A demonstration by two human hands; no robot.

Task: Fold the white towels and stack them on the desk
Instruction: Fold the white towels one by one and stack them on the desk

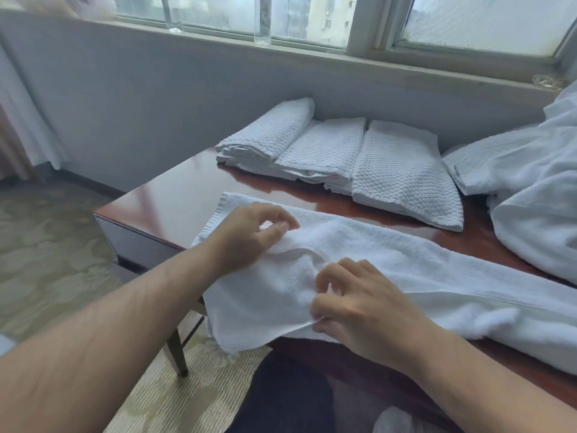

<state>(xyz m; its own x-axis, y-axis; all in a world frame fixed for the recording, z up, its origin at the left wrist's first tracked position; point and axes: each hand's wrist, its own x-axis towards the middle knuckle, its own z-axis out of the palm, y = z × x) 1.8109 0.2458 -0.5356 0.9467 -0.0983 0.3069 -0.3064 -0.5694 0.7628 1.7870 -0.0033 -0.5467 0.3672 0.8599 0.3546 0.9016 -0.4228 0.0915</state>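
Nothing I can actually read here — the clear bottle (262, 32) on the windowsill (312, 56) has a label (264, 14), but it's just blur, and the dark tag (456, 172) on the rumpled towel (515, 170) at right is too tiny.

folded waffle-weave towels (327, 151): three, in a row
plush towel (390, 254): one, laid flat
loose white heap (530, 189): one — pieces in it cannot be counted
hands: two — left hand (249, 235), right hand (352, 301)
desk (175, 195): one
clear vessels on sill: two, bottle (262, 20) and glass (175, 26)
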